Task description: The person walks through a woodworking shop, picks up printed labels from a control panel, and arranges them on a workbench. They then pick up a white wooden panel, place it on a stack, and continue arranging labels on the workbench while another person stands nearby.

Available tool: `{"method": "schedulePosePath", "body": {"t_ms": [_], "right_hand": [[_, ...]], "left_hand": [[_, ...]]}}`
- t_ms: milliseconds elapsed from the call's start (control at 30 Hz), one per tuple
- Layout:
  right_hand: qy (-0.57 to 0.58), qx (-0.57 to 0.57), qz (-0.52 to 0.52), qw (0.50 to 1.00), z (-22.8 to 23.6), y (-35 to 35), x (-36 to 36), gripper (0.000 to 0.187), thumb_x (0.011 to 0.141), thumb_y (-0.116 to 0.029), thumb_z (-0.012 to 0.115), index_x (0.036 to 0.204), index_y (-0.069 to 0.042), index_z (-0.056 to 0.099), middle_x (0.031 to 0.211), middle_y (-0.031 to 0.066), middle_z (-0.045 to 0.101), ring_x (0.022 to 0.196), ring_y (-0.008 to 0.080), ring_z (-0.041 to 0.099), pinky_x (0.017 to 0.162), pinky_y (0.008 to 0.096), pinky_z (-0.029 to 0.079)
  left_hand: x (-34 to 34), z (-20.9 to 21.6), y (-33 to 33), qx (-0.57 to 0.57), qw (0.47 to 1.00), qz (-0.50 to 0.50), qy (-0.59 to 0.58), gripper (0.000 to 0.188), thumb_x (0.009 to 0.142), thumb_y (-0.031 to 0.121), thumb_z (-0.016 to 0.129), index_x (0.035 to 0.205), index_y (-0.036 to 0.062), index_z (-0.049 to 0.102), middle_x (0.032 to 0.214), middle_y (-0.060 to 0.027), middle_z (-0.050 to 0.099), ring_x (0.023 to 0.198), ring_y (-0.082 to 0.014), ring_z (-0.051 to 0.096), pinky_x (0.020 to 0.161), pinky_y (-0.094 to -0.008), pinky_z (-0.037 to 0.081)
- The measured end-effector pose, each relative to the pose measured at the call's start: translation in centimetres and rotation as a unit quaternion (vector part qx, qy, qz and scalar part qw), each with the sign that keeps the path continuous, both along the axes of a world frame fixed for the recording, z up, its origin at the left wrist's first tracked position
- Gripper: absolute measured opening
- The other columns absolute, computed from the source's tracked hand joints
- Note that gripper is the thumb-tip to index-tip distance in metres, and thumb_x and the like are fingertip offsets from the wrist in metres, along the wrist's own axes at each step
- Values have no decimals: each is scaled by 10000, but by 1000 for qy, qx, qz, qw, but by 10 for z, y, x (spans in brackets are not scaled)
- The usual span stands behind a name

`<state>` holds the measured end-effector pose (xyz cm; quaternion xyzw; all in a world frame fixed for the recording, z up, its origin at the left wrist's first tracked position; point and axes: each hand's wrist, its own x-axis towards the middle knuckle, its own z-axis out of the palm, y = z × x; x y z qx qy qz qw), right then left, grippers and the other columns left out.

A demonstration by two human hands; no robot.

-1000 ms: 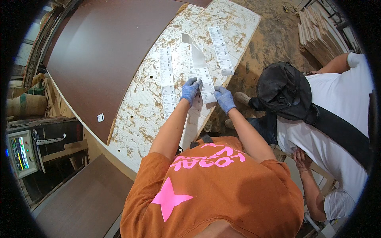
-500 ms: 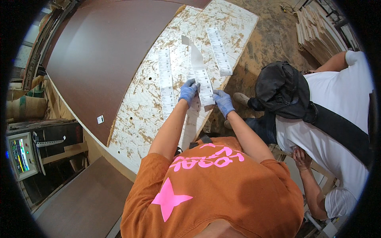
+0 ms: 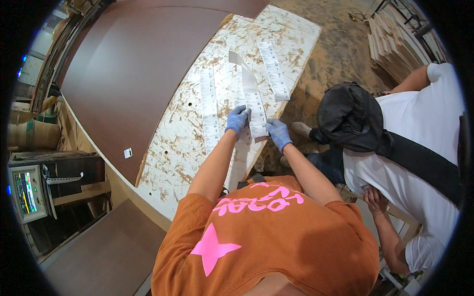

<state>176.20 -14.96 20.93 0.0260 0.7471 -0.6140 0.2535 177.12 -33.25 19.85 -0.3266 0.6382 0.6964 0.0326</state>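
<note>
A long strip of white printed labels [image 3: 256, 111] is held up between my two gloved hands, its far end curling over to show a plain grey-white back. My left hand [image 3: 238, 120], in a blue-grey glove, pinches its left edge. On its lower right edge are the closed fingers of my right hand [image 3: 279, 132], gloved alike. Another label strip [image 3: 209, 108] lies to the left on the scuffed white board [image 3: 180, 126]. To the right, a further strip [image 3: 273, 71] lies near the board's edge. Part of one more strip shows beneath the held one.
A large brown panel [image 3: 133, 64] covers the board's left side, with a small white label [image 3: 128, 153] on it. A lit screen [image 3: 27, 193] stands at far left. Close on my right is a person in a white shirt [image 3: 410, 133] with a black bag [image 3: 350, 116]. Stacked boards [image 3: 397, 42] stand behind.
The view has shifted slightly, so the board and strips appear a little lower. Both hands keep their hold on the label strip, and its curled far end has changed shape slightly.
</note>
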Motion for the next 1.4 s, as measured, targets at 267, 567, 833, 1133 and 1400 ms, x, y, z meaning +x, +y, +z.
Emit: {"method": "schedulePosePath", "body": {"t_ms": [267, 567, 833, 1133, 1400], "right_hand": [[10, 11, 2, 1000, 3, -1, 1, 280, 862, -132, 621, 1083, 39, 632, 930, 87, 676, 838, 152, 616, 768, 288, 498], [348, 230, -64, 907, 8, 16, -98, 227, 831, -183, 552, 1007, -163, 696, 993, 121, 654, 958, 302, 611, 856, 394, 487], [321, 422, 37, 847, 11, -4, -195, 308, 826, -147, 523, 1070, -245, 683, 1104, 116, 610, 1028, 301, 586, 917, 438, 447], [271, 443, 67, 852, 22, -5, -199, 312, 836, -170, 535, 1113, -239, 661, 1169, 124, 577, 1074, 314, 554, 937, 446, 425], [350, 119, -50, 928, 45, 13, -86, 203, 842, -119, 561, 998, -65, 680, 1000, 151, 642, 936, 302, 601, 850, 376, 477]], "left_hand": [[1, 5, 3, -17, 1000, 2, 8, 323, 853, 236, 674, 1119, 57, 638, 858, -29, 645, 701, -111, 564, 615, -259, 482], [-4, -4, 0, -61, 998, -16, 1, 392, 855, 245, 673, 1181, 38, 609, 988, -72, 652, 844, -146, 585, 714, -286, 491], [-1, -7, 3, -105, 994, -23, 12, 358, 843, 216, 697, 1132, 14, 639, 1002, -93, 681, 852, -155, 603, 766, -284, 494], [-3, 3, 7, -79, 997, -8, 6, 311, 834, 171, 705, 1075, -17, 651, 971, -97, 687, 865, -147, 605, 797, -271, 485], [-3, -23, -3, -130, 991, -15, 21, 365, 839, 233, 697, 1113, -3, 646, 1008, -112, 687, 895, -167, 620, 827, -288, 489]]}}
